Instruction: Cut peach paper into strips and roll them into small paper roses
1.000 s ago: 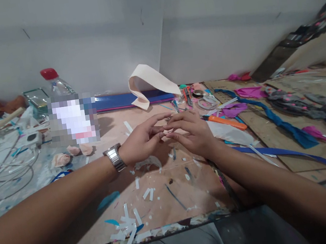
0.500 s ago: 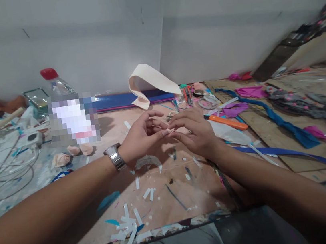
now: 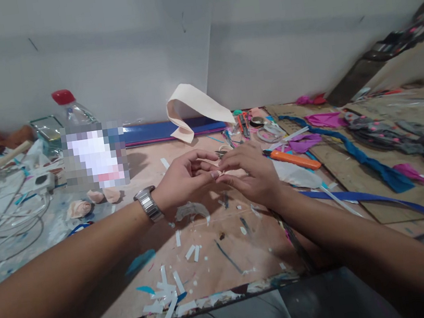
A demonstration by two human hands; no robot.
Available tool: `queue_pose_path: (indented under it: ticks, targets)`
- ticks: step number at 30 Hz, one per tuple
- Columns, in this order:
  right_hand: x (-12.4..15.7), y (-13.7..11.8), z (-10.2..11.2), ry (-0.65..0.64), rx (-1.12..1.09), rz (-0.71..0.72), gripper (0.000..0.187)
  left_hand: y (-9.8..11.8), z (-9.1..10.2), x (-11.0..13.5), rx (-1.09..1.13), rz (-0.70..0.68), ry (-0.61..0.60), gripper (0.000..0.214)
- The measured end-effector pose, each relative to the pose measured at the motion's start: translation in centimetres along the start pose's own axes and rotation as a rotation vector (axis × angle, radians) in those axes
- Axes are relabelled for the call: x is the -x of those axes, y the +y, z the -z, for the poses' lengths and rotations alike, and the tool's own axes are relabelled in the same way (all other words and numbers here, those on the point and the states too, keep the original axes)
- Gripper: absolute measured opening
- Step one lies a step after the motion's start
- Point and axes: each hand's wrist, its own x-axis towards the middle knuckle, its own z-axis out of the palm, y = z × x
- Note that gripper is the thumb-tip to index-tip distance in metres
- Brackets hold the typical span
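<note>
Above the middle of the table, my left hand [image 3: 188, 175] and my right hand [image 3: 251, 172] meet at the fingertips. Between them they pinch a small cream paper piece [image 3: 220, 173], mostly covered by the fingers. Behind my hands a folded strip of cream crepe paper [image 3: 197, 98] arches up over blue sheets [image 3: 145, 133]. Left of my left wrist lie a cream paper rose [image 3: 79, 208] and two loose cream petals [image 3: 112, 195].
An orange cutter [image 3: 294, 159] lies right of my right hand, near tape rolls [image 3: 267, 131]. White paper scraps [image 3: 166, 291] litter the front edge. A red-capped bottle [image 3: 64, 97] stands back left beside a blurred-out patch. Blue ribbon [image 3: 379, 198] crosses cardboard at right.
My hands stay together on the cream paper piece, with only a slight shift of the fingers. Elsewhere the table looks the same.
</note>
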Motion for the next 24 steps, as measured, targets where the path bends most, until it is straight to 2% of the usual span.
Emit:
queue_pose_path:
  ticks: [7,15,18,24]
  targets:
    - [-0.20,0.29,0.22,-0.003,-0.013,-0.028,0.013,0.22,0.56,-0.42,-0.066,-0.077,0.057,0.032]
    - [-0.31,-0.03,0.31,0.035,0.007,-0.001,0.014,0.17,0.61,-0.03,-0.069,-0.021,-0.002,0.034]
    - [-0.33,-0.13,0.39,0.032,0.002,-0.007,0.017,-0.07,0.63,0.03,-0.074,-0.042,-0.019,0.038]
    - [-0.27,0.12,0.35,0.007,0.009,-0.016,0.018,-0.03,0.84,-0.17,-0.165,-0.091,-0.007,0.033]
